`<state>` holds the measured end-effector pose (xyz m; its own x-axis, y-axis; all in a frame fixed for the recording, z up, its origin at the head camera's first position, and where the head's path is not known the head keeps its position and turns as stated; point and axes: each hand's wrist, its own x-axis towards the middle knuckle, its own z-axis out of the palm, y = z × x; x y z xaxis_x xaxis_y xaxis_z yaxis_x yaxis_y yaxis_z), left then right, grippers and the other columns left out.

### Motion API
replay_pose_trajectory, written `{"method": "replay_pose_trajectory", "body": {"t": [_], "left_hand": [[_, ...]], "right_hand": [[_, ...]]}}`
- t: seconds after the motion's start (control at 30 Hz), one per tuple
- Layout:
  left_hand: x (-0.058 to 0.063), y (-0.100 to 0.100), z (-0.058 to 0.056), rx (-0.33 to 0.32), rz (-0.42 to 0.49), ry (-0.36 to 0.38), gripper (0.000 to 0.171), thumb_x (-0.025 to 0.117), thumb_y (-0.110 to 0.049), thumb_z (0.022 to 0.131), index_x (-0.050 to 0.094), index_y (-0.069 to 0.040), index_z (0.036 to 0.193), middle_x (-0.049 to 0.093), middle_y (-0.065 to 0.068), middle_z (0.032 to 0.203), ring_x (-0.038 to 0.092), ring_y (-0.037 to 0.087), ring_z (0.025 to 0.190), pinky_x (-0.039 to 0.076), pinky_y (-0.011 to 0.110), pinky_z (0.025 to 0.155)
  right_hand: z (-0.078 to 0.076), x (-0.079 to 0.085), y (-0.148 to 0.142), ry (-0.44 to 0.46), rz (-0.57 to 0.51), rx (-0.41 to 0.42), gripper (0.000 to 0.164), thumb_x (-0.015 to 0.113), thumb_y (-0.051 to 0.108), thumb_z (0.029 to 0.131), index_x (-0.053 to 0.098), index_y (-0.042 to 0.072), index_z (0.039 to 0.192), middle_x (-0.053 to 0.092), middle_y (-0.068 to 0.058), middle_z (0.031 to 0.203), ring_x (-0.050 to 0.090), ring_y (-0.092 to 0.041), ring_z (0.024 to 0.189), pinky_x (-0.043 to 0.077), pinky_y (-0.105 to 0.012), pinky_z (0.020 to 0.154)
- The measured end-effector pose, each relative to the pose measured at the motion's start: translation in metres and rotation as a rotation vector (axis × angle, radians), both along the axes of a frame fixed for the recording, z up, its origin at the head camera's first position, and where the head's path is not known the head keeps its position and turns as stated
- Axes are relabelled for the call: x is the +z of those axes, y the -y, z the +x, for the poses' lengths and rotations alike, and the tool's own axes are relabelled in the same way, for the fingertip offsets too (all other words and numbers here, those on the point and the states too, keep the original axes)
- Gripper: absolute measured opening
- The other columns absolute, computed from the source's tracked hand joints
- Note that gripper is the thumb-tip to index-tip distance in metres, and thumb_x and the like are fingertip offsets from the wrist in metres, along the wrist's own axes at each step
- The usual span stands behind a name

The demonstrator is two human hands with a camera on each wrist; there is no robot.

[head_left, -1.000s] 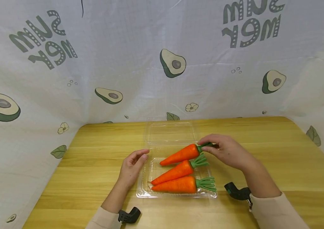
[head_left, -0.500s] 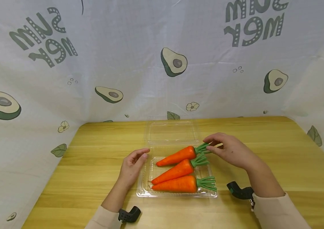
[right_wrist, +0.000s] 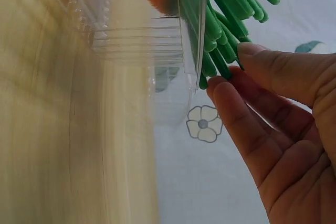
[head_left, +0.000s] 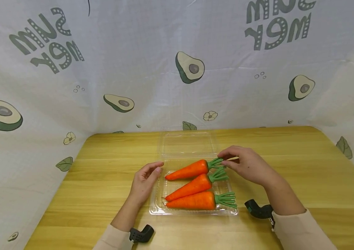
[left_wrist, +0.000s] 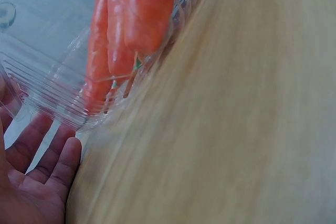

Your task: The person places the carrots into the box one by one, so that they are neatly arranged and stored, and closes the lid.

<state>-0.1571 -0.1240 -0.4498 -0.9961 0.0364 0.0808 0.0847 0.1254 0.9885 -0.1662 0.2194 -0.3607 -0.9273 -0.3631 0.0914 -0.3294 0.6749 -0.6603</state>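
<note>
Farthest tapered orange carrot [head_left: 187, 170]: slid leftward since the earlier frame, lying inside clear plastic clamshell [head_left: 159, 210].
Left hand [head_left: 143, 181]: with loosely relaxed fingers beside clamshell edge.
Two nearer orange carrots [head_left: 195, 198]: alongside.
Right hand [head_left: 248, 165]: pinching farthest carrot's green stems [head_left: 215, 163] with fingertips.

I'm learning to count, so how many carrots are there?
3: the back carrot, by the right hand; the middle carrot; the front carrot, along the near box rim. None looks hidden.
</note>
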Motion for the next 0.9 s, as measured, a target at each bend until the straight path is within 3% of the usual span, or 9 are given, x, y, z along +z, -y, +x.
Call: {"method": "replay_pose_trajectory", "body": {"t": [0.53, 0.9], "left_hand": [[0.002, 0.001, -0.001, 0.009, -0.003, -0.004, 0.023, 0.062, -0.013, 0.102, 0.072, -0.008, 0.122, 0.072, 0.016, 0.124, 0.066, 0.019, 0.1, 0.053, 0.017, 0.085], [-0.001, -0.001, 0.0, 0.005, 0.004, -0.025, 0.024, 0.062, -0.014, 0.101, 0.072, -0.005, 0.122, 0.071, 0.018, 0.125, 0.067, 0.013, 0.105, 0.053, 0.016, 0.087]], "right_hand": [[-0.003, -0.002, 0.007, -0.053, 0.063, -0.007, 0.021, 0.068, 0.015, 0.098, 0.074, 0.01, 0.118, 0.076, -0.005, 0.111, 0.071, -0.026, 0.104, 0.06, -0.049, 0.092], [-0.001, 0.0, -0.007, 0.02, 0.014, -0.042, 0.032, 0.061, 0.031, 0.104, 0.07, 0.011, 0.127, 0.071, -0.01, 0.126, 0.067, -0.03, 0.113, 0.058, -0.052, 0.094]]}}
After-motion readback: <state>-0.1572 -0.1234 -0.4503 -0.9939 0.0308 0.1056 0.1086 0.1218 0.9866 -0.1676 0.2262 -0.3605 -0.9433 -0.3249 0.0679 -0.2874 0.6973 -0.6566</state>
